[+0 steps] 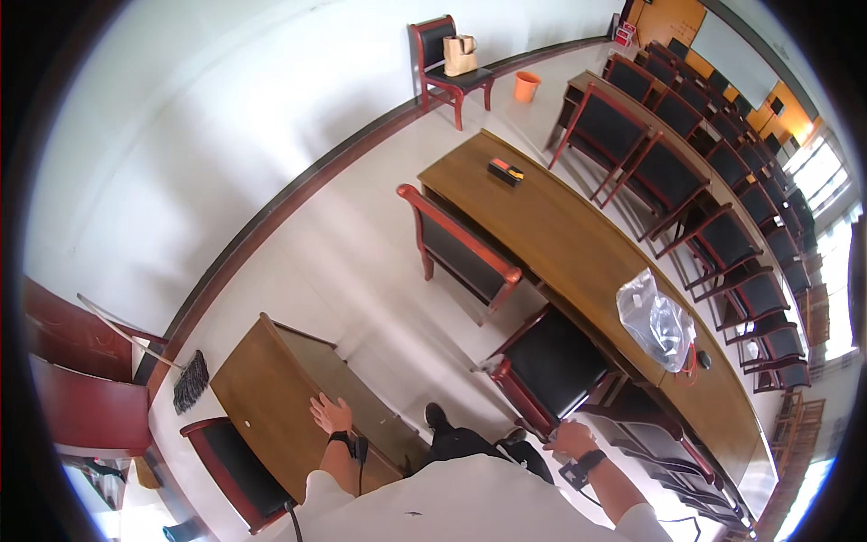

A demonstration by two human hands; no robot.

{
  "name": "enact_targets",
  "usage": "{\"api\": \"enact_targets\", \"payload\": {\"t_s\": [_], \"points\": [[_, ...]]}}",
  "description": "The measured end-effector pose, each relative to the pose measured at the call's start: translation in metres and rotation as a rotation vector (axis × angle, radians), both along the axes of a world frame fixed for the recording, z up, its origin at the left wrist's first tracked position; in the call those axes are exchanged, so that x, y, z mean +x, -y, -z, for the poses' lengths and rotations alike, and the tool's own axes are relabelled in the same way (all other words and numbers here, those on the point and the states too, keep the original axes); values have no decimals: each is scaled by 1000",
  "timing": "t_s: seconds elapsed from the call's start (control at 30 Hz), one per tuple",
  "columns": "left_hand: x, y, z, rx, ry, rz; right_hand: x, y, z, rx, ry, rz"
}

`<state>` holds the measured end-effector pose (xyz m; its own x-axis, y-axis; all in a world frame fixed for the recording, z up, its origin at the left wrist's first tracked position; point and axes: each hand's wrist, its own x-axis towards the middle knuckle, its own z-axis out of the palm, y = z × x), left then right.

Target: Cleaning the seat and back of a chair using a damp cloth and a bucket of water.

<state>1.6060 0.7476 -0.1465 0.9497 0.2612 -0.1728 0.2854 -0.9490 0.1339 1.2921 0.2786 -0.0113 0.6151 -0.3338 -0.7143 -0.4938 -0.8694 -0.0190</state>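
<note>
My left hand (331, 414) is held over the brown wooden desk (257, 379), palm partly up and fingers spread, holding nothing. My right hand (573, 439) has its fingers curled at the near end of the red wooden back of a chair (553, 359) with a black seat. That chair stands at the long curved table (542, 217), turned at an angle to it. The fingertips of the right hand are partly hidden. Both wrists wear dark bands with a small device and a cable.
Another red-and-black chair (461, 244) stands at the table, which bears a clear plastic bag (655, 321) and a black-and-orange box (506, 172). A mop (191, 383) leans by the wall. An orange bucket (526, 87) and a chair with a paper bag (460, 56) are farther off.
</note>
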Motion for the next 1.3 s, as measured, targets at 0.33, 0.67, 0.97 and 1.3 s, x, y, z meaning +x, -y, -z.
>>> {"api": "enact_targets", "payload": {"t_s": [0.33,0.67,0.97,1.3], "points": [[57,-54,84,488,-424,-89,170,-53,-11,79,-129,16],[237,-73,-31,-73,-1079,233,161,45,171,133,-474,42],[418,-38,26,-258,-939,267,258,49,128,-18,-261,498],[703,100,50,-113,-936,425,352,30,114,-211,-50,911]]}}
